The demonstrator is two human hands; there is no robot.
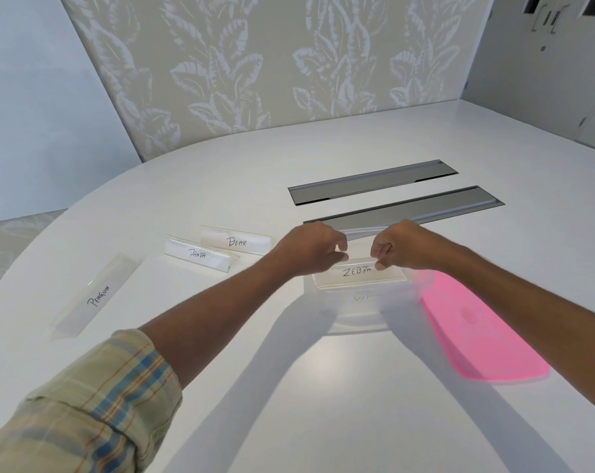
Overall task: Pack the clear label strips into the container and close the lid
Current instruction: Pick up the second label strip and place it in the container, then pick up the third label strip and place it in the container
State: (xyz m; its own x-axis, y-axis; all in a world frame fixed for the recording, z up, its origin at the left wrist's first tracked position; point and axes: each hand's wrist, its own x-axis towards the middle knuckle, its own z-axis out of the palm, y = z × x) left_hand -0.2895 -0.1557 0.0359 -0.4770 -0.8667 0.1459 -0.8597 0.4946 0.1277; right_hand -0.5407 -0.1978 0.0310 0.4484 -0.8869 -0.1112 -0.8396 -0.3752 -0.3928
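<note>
A clear strip marked ZEBRA (357, 273) is held over the clear container (354, 322) in the middle of the white table. My left hand (309, 249) pinches its left end and my right hand (403, 247) pinches its right end. Below it, inside the container, another strip with faint writing (366, 296) lies flat. The pink lid (484, 329) lies on the table just right of the container. Three more strips rest to the left: BEAR (236, 241), PANDA (197, 255) and PENGUIN (96, 297).
Two grey cable hatches (371, 180) (426, 208) are set into the table (221, 186) behind the container. A leaf-patterned partition (272, 70) stands along the table's far edge. The table's curved edge runs along the left.
</note>
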